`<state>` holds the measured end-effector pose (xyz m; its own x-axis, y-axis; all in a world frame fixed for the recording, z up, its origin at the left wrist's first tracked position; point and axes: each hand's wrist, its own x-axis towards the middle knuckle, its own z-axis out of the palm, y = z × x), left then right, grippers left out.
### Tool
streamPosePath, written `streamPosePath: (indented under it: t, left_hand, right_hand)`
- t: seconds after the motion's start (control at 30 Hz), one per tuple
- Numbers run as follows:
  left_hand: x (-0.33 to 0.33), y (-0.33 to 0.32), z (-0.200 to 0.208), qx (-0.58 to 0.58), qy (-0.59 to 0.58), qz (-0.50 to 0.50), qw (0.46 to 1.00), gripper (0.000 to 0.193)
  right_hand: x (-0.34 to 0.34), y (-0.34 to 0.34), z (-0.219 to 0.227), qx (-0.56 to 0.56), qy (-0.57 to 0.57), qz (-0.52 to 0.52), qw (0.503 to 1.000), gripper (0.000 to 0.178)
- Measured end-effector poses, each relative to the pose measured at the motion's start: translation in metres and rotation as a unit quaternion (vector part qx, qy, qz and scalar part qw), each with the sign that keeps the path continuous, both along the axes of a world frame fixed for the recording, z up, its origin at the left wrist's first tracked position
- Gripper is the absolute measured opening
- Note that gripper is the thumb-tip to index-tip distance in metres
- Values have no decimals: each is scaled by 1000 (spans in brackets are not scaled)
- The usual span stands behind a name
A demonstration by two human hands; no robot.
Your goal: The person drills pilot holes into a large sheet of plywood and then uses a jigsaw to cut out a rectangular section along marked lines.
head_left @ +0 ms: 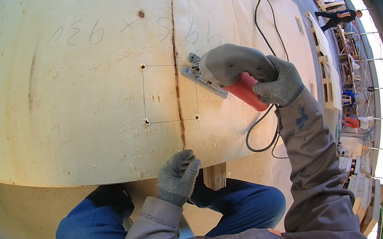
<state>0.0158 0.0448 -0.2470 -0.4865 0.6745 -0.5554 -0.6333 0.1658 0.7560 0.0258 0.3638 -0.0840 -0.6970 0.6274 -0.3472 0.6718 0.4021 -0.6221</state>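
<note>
My right hand grips this stiff, likely heavy jigsaw by its handle; near left hand curls, contents unclear.

Your gloved right hand grips the saw, and your right arm reaches forward to it. Your gloved left hand sits well apart from the saw, to its left and nearer you, its fingers curled. Your bent knees spread apart, nearer you than the saw.
</note>
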Motion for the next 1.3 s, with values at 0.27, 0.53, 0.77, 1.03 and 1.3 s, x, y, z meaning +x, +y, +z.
streamPosePath:
  t: [0.27,0.53,0.77,1.03,1.3]
  left_hand:
    - [-24,23,15,59,123,13,991,30]
    - [-109,141,81,265,467,134,833,60]
    - [-113,190,81,164,581,115,789,76]
    - [-138,209,62,202,544,84,810,55]
    - [-135,221,62,172,554,127,805,62]
  right_hand:
    - [-15,7,4,57,-37,52,996,41]
    - [-13,17,-4,-26,-46,73,996,48]
    - [-21,19,4,-56,-60,120,989,62]
    - [-54,1,20,-23,-124,204,971,45]
    - [-31,38,5,-120,-146,147,971,50]
